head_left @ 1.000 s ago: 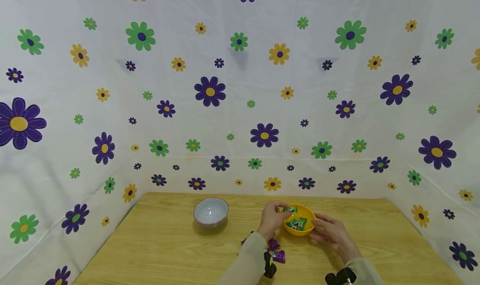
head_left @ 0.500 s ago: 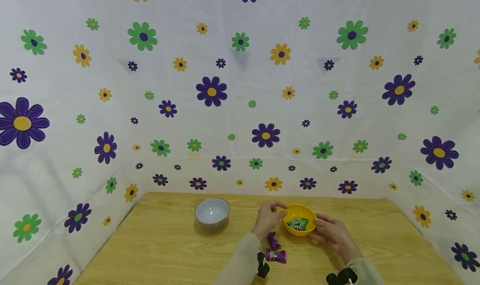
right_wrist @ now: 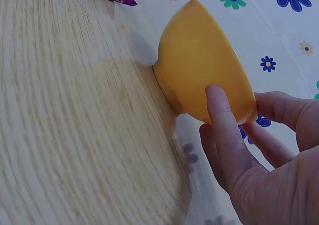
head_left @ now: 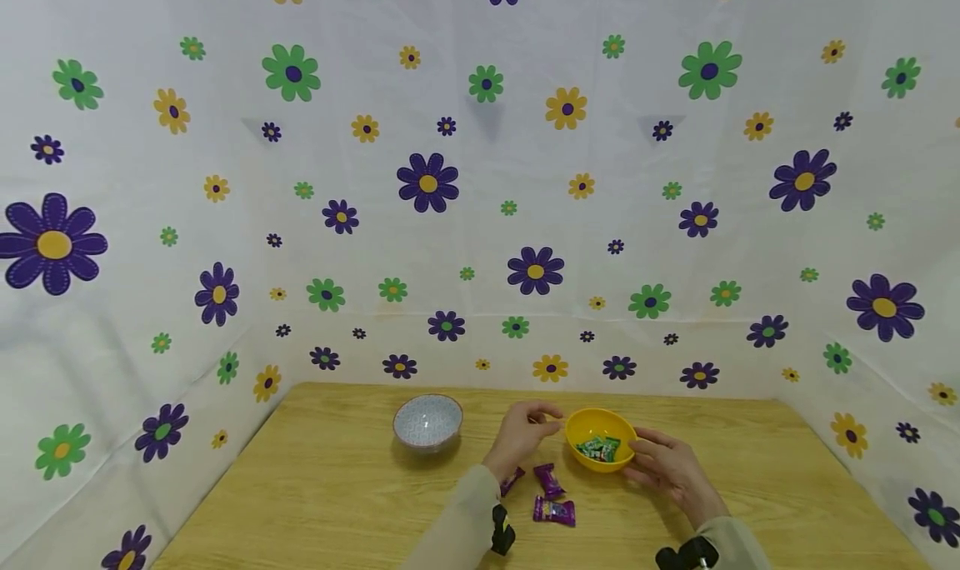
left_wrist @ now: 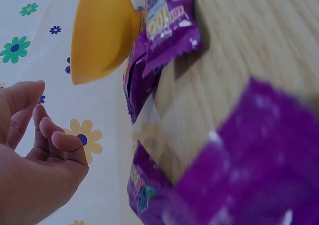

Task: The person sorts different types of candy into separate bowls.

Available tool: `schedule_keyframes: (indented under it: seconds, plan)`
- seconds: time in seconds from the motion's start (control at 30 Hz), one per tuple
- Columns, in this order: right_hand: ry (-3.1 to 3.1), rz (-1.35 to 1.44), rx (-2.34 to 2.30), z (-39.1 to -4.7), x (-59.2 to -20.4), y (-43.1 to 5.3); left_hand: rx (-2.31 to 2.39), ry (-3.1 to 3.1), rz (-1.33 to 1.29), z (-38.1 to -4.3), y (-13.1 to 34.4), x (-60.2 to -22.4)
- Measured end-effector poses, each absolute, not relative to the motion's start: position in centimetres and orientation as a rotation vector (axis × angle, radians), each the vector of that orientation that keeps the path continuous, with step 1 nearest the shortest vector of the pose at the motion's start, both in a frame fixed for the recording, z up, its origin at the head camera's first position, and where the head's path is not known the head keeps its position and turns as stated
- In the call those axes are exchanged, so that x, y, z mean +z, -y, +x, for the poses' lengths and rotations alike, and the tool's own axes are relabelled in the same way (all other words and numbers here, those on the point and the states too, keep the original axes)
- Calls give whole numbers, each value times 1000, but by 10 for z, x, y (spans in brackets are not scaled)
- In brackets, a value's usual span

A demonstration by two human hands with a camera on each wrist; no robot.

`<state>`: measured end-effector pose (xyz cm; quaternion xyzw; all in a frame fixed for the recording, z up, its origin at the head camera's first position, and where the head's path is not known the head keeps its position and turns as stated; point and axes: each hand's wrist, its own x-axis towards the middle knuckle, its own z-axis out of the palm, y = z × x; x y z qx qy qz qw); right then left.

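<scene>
My right hand (head_left: 671, 470) holds the right side of a yellow bowl (head_left: 622, 462); in the right wrist view the bowl (right_wrist: 194, 60) stands on the table with the fingers spread around its wall and rim. Several green-wrapped candies (head_left: 598, 448) lie inside it. My left hand (head_left: 521, 432), loosely curled and holding nothing, is just left of the bowl. Purple-wrapped candies lie on the table below and right of the left hand, including one candy (head_left: 550, 480) near the bowl and another candy (head_left: 555, 511) nearer me. A purple candy (left_wrist: 254, 170) looms large and blurred in the left wrist view.
A pale patterned bowl (head_left: 427, 424) with a reddish rim stands on the wooden table (head_left: 315, 470), left of my left hand. A white cloth (head_left: 480, 245) printed with flowers rises behind the table and along both sides.
My left hand has let go of a green candy into the yellow bowl and drawn back left, uncovering purple candies. The right hand has stayed at the bowl.
</scene>
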<state>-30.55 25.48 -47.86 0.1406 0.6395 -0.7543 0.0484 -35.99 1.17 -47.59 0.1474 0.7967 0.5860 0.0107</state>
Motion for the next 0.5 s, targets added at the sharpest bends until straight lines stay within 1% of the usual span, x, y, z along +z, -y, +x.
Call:
schedule_keyframes:
  seconds: [0.5]
  plan:
    - [-1961, 488, -2239, -308, -477, -255, 1868, -2456, 576, -350, 16, -468]
